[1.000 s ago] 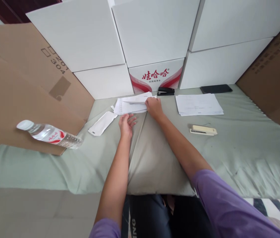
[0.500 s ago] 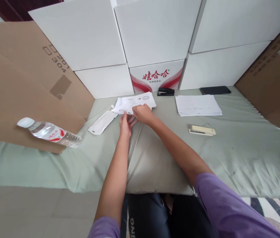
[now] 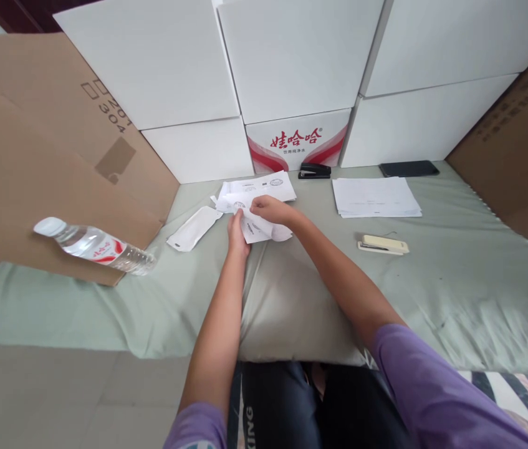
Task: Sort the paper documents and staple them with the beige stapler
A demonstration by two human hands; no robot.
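Note:
Between my two hands is a printed paper sheet (image 3: 255,231), bent over toward me, its near part curling down. My left hand (image 3: 237,231) grips the left edge of that sheet, thumb on top. My right hand (image 3: 270,209) is closed at the sheet's upper part, its fingertips pinching the paper. Just behind lies a stack of printed papers (image 3: 259,183) with round stamp-like marks. A white flat packet (image 3: 193,229) rests on the cloth to the left of my left hand.
A cream stapler (image 3: 383,244) and a second paper stack (image 3: 376,197) lie to the right. Near the white boxes (image 3: 298,142) sit a black stapler (image 3: 314,171) and a phone (image 3: 409,169). A water bottle (image 3: 98,246) leans left, beside a brown cardboard panel (image 3: 58,162).
One sheet has come away from the stack's near side and now folds down toward me between my hands. Both hands stay at nearly the same place.

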